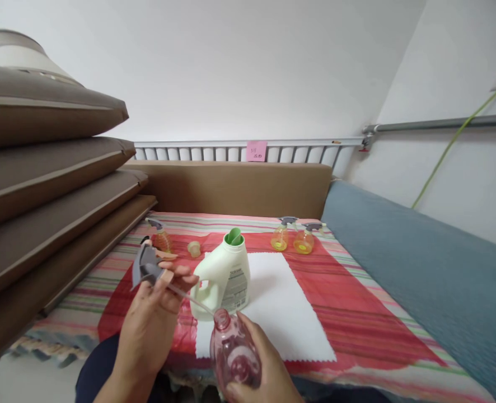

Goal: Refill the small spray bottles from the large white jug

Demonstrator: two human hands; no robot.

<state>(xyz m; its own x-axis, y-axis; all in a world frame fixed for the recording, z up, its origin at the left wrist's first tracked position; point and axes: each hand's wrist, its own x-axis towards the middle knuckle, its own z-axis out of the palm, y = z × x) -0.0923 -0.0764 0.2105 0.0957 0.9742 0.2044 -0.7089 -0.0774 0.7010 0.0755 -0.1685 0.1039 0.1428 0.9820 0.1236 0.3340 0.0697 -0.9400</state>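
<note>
Bottle, pink and see-through, is in our right hand, low at the front and near the edge of the bench, its open mouth upward and tilted a little to the left. Our right fingers are wrapped around its body; through the tinted wall we cannot tell whether it holds any liquid. Our left hand has its fingers clamped on the collar of a grey sprayer, whose thin tube slants down to the bottle's mouth; we cannot tell whether the tip is inside. Just behind the bottle a pale green jug stands upright on a white mat, uncapped, with a green spout in its neck; its walls are opaque, so its contents are hidden from us. Left of the jug, a pale cap lies on the red sheet. Further back we see three spray bottles with their heads on: an amber one at left, and a near pair, one beside the other, at right, both showing yellow low down.
</note>
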